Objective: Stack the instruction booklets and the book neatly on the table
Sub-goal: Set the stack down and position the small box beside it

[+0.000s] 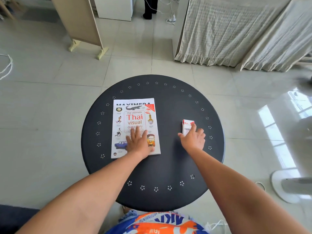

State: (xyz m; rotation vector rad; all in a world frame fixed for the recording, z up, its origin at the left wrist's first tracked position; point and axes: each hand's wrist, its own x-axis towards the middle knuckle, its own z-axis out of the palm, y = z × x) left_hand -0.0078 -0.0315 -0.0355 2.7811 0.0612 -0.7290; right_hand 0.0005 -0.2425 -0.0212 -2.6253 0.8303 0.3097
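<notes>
A white Thai visual dictionary book [135,115] lies on the left half of the round black table [168,102]. It rests on a larger booklet [131,100] whose top edge with black lettering sticks out beyond it. My left hand [139,142] lies flat on the book's lower part, fingers spread. On the right side of the table lies a small red and white booklet [187,125]. My right hand [193,138] rests on its near end, fingers spread over it; I cannot tell whether they grip it.
The table stands on a pale tiled floor. A wooden panel on feet [81,26] stands at the back left. A draped cloth [236,31] hangs at the back right. A white fan base [287,184] sits on the floor to the right.
</notes>
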